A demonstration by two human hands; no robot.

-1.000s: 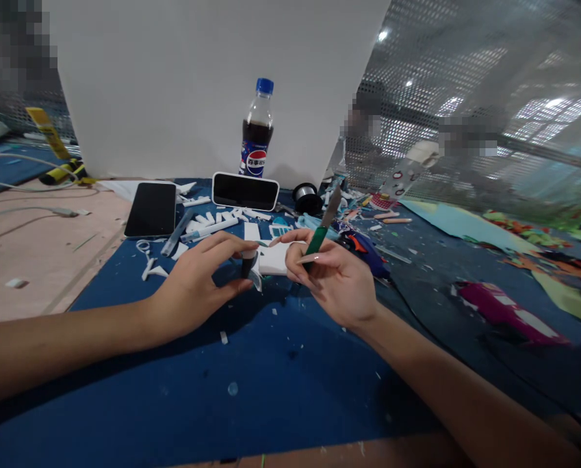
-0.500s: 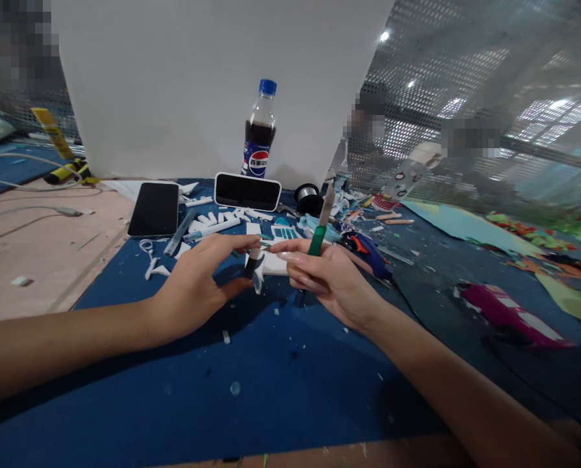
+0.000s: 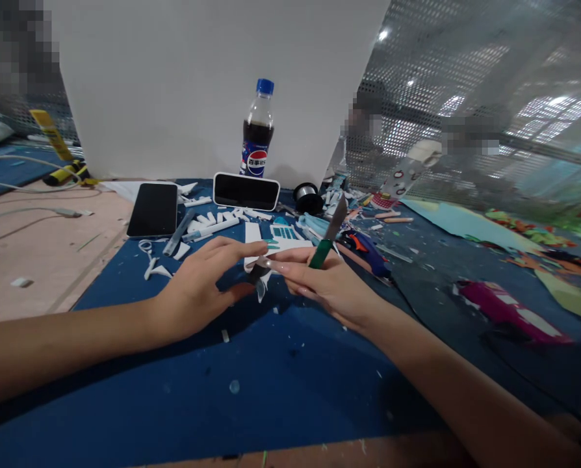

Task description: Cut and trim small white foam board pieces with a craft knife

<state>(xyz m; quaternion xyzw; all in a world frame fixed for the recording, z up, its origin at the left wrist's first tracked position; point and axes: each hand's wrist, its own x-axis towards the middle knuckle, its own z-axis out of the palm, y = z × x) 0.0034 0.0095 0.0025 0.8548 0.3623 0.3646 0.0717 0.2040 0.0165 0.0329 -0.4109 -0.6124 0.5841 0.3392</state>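
Pinched between the thumb and fingers of my left hand is a small dark strip, with a pale, partly see-through piece at its lower end. My right hand is closed round a green-handled knife, its blade tilted up and to the right. The right thumb and index fingertips meet at the upper end of the strip. Directly behind the fingers lies a white cut-out piece, partly hidden by them. A blue-and-white grid piece is beside it.
Several white scraps litter the blue mat. Two phones, one flat and one propped, stand behind with a cola bottle and a wire spool. Right are a blue glue gun and a magenta tool.
The knife in my right hand has tilted further to the right. My right fingertips have come against the strip, which leans more, and the white piece behind shows more.
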